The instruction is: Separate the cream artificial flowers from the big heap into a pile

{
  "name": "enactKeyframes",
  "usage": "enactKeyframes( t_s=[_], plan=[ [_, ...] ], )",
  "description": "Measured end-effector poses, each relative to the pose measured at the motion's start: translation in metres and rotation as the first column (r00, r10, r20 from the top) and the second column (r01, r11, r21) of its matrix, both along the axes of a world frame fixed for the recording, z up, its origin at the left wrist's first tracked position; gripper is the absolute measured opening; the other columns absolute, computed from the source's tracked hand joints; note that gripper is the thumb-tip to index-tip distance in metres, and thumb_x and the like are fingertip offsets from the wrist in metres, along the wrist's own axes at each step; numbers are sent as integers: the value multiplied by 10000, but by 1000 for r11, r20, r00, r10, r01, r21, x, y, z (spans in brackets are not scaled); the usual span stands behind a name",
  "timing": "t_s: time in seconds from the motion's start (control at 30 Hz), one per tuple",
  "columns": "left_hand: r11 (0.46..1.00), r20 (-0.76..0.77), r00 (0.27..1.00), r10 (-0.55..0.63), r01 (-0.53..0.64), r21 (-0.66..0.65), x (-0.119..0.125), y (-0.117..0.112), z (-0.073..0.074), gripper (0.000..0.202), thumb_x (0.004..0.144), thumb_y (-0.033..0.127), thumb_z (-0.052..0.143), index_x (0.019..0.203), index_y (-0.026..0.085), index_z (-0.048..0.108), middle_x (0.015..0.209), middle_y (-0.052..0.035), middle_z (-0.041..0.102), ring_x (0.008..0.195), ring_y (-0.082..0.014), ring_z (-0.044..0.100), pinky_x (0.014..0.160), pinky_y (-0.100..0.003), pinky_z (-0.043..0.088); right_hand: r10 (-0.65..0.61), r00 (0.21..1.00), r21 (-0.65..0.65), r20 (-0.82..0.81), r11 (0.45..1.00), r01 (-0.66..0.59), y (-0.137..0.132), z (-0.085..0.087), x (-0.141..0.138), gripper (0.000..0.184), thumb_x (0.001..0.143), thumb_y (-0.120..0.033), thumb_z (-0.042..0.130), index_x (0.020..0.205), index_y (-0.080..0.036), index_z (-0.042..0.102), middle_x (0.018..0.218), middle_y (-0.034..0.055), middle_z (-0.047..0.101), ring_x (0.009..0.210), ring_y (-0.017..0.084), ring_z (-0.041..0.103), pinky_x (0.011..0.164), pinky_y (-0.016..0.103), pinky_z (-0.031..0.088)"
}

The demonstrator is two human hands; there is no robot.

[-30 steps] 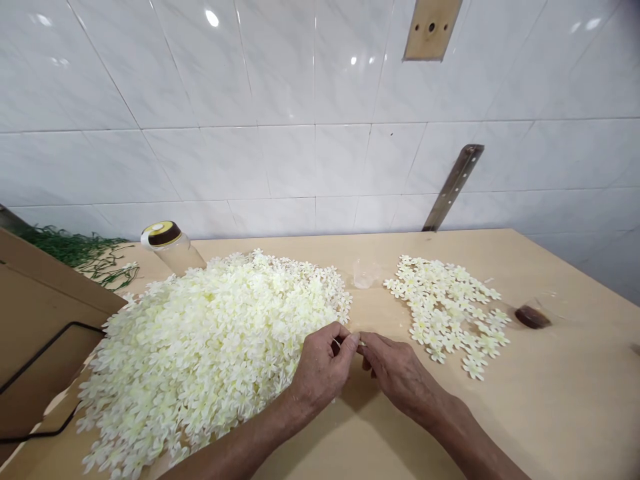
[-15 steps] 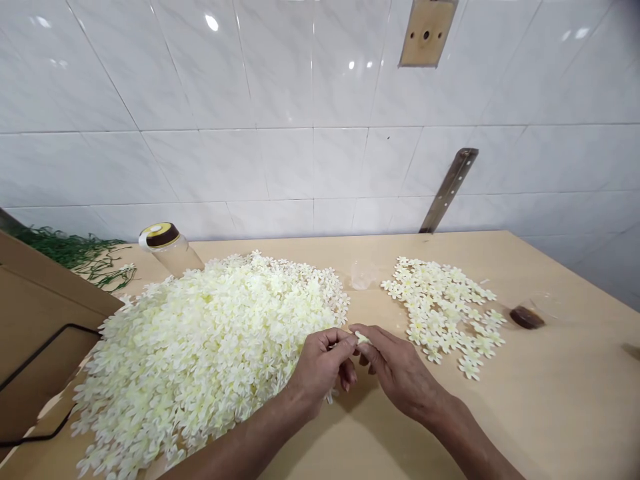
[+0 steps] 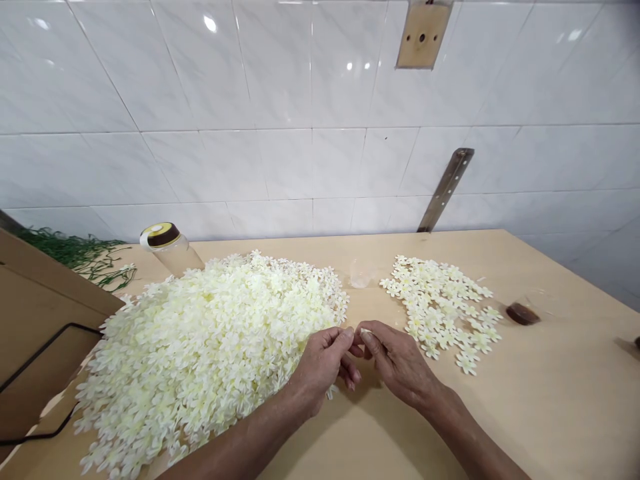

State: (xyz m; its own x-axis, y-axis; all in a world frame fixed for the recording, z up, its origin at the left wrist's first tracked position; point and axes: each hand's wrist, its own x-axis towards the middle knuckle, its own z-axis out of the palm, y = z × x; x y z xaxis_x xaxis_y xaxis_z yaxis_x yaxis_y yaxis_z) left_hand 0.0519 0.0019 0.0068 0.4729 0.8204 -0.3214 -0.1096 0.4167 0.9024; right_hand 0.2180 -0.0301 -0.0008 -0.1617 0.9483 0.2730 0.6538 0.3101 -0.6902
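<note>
- The person's left hand [image 3: 320, 367] and right hand [image 3: 400, 363] come together over the table [image 3: 550, 393], fingertips meeting or nearly so. The right thumb and forefinger pinch a small white bit [image 3: 366, 331], apparently a flower. The left thumb and forefinger are drawn close, but whether they grip anything cannot be told.
- Beside the left forearm lies a big heap of white flowers [image 3: 220, 340], piled thick and reaching almost to the left hand.
- On the far left stands a piece of cardboard [image 3: 55, 293], with a bent black rod [image 3: 30, 435] against it.
- Beyond the right hand, a smaller spread of flowers [image 3: 435, 293] lies thin and flat, well apart from the heap. By the amounts, the handwork looks only partly through: one flower seems to be in hand, and far more lie in the heap than in the spread. Which lot is already worked cannot be told.
- Right of the spread sits a dark brown patch [image 3: 523, 313], seemingly in a clear container.
- Between heap and spread is a clear plastic piece [image 3: 362, 274].
- Farther back, a lidded bottle [image 3: 175, 252] leans behind the heap, with green stems [image 3: 70, 248] to its left.
- A tiled wall [image 3: 250, 80] closes the view.
</note>
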Motion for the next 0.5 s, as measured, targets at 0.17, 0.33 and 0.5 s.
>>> enactKeyframes(
  t_s=[0.17, 0.33, 0.5],
  plan=[
    [999, 63, 997, -39, 41, -26, 1, -2, 2, 445, 831, 574, 618, 800, 130, 620, 769, -49, 633, 501, -113, 571, 443, -229, 427, 42, 994, -176, -105, 983, -60, -4, 4, -7, 325, 1056, -340, 306, 1323, -254, 469, 787, 14, 671, 668, 177, 641, 623, 294, 505],
    [999, 35, 999, -9, 10, -36, 1, -3, 2, 401, 803, 523, 671, 708, 140, 598, 557, -10, 575, 472, -105, 518, 459, -215, 383, 111, 984, -188, -140, 973, -136, -9, 5, -10, 356, 1039, -260, 337, 1391, -223, 368, 780, 16, 694, 715, 191, 686, 694, 331, 544],
    [994, 79, 995, 62, -54, -96, 2, -3, -3, 378, 781, 494, 696, 686, 141, 598, 555, -18, 598, 461, -95, 498, 453, -211, 361, 93, 993, -34, -77, 995, -96, -6, 0, -12, 312, 1023, -295, 420, 1321, -220, 475, 1046, 96, 705, 799, 185, 704, 734, 331, 581]
  ],
)
